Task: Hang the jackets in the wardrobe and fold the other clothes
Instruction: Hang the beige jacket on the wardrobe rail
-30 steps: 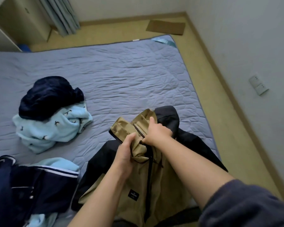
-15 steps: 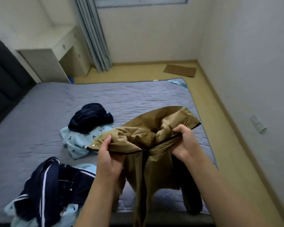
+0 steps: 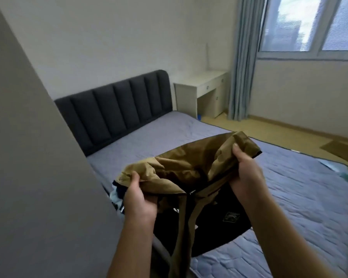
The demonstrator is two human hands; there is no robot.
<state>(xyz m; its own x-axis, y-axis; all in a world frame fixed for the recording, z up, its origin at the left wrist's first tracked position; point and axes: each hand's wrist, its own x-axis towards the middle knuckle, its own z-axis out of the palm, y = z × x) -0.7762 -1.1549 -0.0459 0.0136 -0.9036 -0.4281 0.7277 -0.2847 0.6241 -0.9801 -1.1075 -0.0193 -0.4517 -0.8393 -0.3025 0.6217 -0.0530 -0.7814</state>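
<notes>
I hold a khaki and black jacket (image 3: 181,169) up in the air over the foot of the bed (image 3: 289,197). My left hand (image 3: 139,199) grips the collar on its left side. My right hand (image 3: 247,173) grips the collar on its right side, and the jacket body hangs down between my forearms. A navy and light blue garment (image 3: 117,194) peeks out just left of my left hand. The other clothes on the bed are hidden behind the jacket.
A large grey panel (image 3: 38,177) fills the left side, close to my left arm. The dark padded headboard (image 3: 117,109) stands behind the bed. A white desk (image 3: 201,93), a curtain (image 3: 243,57) and a window (image 3: 309,23) are at the back right. A cardboard sheet (image 3: 342,150) lies on the floor.
The view has swung up and to the left, toward the headboard and the grey panel. Both hands still hold the jacket's collar spread apart, now lifted higher off the bed.
</notes>
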